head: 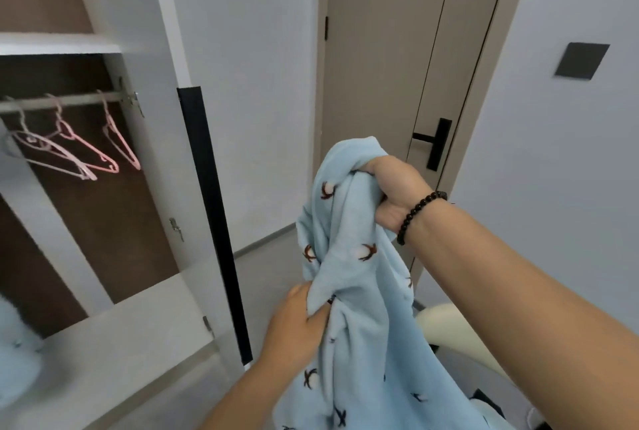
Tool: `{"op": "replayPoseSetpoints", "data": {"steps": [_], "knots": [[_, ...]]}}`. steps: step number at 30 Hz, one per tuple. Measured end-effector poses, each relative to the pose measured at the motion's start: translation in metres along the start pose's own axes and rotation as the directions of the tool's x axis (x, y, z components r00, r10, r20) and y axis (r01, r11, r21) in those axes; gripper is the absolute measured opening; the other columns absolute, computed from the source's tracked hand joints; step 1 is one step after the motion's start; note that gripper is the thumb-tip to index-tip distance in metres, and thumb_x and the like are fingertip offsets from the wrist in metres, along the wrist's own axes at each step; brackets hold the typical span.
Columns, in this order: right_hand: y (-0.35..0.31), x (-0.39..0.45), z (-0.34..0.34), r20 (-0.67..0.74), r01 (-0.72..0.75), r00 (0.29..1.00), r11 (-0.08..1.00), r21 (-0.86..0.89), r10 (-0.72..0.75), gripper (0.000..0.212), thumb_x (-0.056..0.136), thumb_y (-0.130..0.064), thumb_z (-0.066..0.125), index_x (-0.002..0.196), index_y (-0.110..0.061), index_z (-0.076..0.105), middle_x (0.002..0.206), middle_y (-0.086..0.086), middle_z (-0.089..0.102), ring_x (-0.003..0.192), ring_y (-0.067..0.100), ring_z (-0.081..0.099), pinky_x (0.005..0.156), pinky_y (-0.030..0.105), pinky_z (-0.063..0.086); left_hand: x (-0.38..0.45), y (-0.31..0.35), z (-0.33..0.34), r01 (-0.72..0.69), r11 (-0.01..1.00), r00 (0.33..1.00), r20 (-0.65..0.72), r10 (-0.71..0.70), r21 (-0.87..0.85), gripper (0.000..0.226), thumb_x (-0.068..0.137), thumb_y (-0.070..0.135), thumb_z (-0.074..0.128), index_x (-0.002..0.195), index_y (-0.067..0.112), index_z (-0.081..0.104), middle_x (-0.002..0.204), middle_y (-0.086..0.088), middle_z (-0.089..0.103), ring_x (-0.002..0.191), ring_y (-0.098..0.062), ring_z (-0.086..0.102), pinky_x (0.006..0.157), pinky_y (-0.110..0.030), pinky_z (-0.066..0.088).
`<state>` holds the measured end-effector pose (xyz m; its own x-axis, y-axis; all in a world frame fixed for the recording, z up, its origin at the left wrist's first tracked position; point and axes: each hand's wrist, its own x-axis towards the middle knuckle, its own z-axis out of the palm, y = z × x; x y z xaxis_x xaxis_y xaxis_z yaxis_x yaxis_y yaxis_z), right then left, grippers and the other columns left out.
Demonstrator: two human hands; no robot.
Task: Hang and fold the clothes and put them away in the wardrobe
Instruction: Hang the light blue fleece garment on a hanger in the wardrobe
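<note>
1. Grip first: the right hand [394,194] clenches a bunched top edge of the light blue garment [352,291]; the left hand [297,322] pinches a fold lower down, and the cloth hangs between and below both sets of fingers.
2. Find collar or shoulders, probably inside the right fist, though the bunching hides them.
3. Shake it flat, then reach left of the fingers for a pink hanger [119,142] on the wardrobe rail [79,99].
</note>
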<state>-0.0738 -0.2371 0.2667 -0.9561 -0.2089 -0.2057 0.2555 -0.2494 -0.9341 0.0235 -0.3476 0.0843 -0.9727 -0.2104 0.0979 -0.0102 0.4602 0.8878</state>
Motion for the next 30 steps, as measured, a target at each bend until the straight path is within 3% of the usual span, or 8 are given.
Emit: {"op": "replayPoseSetpoints", "data": {"steps": [4,6,9,12,16,20,23,30], "knots": [[0.022,0.004,-0.009,-0.025,0.142,0.988,0.963,-0.230,-0.152,0.022,0.084,-0.010,0.061,0.106,-0.010,0.062,0.107,0.015,0.067,0.103,0.030,0.064,0.088,0.040,0.053,0.001,0.013,-0.031,0.069,0.992,0.992,-0.101,-0.080,-0.101,0.017,0.097,0.018,0.052,0.089,0.019,0.067,0.086,0.006,0.070,0.081,-0.009,0.063,0.066,-0.010,0.045],[0.037,-0.018,-0.036,0.314,0.269,0.942,0.822,-0.502,-0.116,0.043,0.082,-0.014,0.066,0.122,-0.016,0.051,0.114,0.011,0.060,0.104,0.025,0.061,0.081,0.036,0.053,-0.034,0.040,-0.011,0.115,0.972,0.914,-0.362,-0.185,-0.206,0.018,0.097,0.016,0.053,0.086,0.015,0.067,0.085,0.002,0.068,0.079,-0.011,0.060,0.068,-0.016,0.045],[0.070,-0.037,-0.049,0.481,0.520,0.845,0.562,-0.643,-0.233,0.071,0.078,-0.022,0.074,0.137,-0.012,0.036,0.134,0.009,0.040,0.122,0.022,0.043,0.100,0.040,0.043,-0.028,0.045,-0.026,0.116,0.921,0.861,-0.425,-0.280,-0.371,0.017,0.094,0.018,0.057,0.085,0.018,0.071,0.088,-0.003,0.073,0.084,-0.017,0.066,0.078,-0.033,0.051],[0.100,-0.052,-0.064,0.610,0.587,0.785,0.451,-0.673,-0.110,0.091,0.074,-0.049,0.074,0.146,-0.037,0.020,0.150,-0.015,0.009,0.139,0.008,0.014,0.116,0.036,0.024,-0.020,0.058,-0.039,0.139,0.824,0.830,-0.389,-0.400,-0.550,0.016,0.092,0.020,0.060,0.094,0.012,0.073,0.093,-0.008,0.074,0.091,-0.026,0.070,0.085,-0.044,0.055],[0.122,-0.072,-0.051,0.701,0.649,0.707,0.485,-0.586,-0.099,0.097,0.060,-0.066,0.070,0.141,-0.047,0.020,0.140,-0.025,0.021,0.131,-0.003,0.024,0.108,0.024,0.031,-0.026,0.069,-0.070,0.093,0.652,0.734,-0.390,-0.556,-0.753,0.020,0.092,0.022,0.062,0.101,0.006,0.069,0.095,-0.013,0.073,0.088,-0.028,0.070,0.081,-0.041,0.057],[0.122,-0.065,-0.019,0.726,0.684,0.674,0.486,-0.544,-0.136,0.063,0.076,-0.043,0.071,0.128,-0.043,0.036,0.118,-0.032,0.040,0.108,-0.016,0.038,0.080,0.004,0.036,-0.035,0.067,-0.102,0.022,0.500,0.682,-0.353,-0.640,-0.866,0.019,0.092,0.027,0.063,0.099,0.009,0.065,0.096,-0.012,0.072,0.091,-0.030,0.069,0.087,-0.046,0.055],[0.137,-0.046,0.010,0.707,0.663,0.694,0.502,-0.556,-0.135,0.026,0.085,-0.023,0.063,0.109,-0.020,0.056,0.103,-0.009,0.062,0.091,0.005,0.058,0.075,0.019,0.048,-0.044,0.062,-0.114,-0.002,0.479,0.706,-0.341,-0.621,-0.878,0.020,0.093,0.026,0.062,0.098,0.007,0.064,0.095,-0.012,0.072,0.093,-0.030,0.069,0.088,-0.046,0.055],[0.157,-0.030,0.086,0.597,0.438,0.798,0.755,-0.487,-0.078,0.010,0.086,-0.006,0.058,0.092,0.001,0.061,0.088,0.015,0.066,0.078,0.030,0.062,0.068,0.036,0.053,-0.086,0.030,-0.170,-0.047,0.555,0.876,-0.301,-0.376,-0.830,0.026,0.095,0.011,0.055,0.118,0.004,0.063,0.116,-0.013,0.069,0.106,-0.023,0.067,0.092,-0.034,0.054]]}}
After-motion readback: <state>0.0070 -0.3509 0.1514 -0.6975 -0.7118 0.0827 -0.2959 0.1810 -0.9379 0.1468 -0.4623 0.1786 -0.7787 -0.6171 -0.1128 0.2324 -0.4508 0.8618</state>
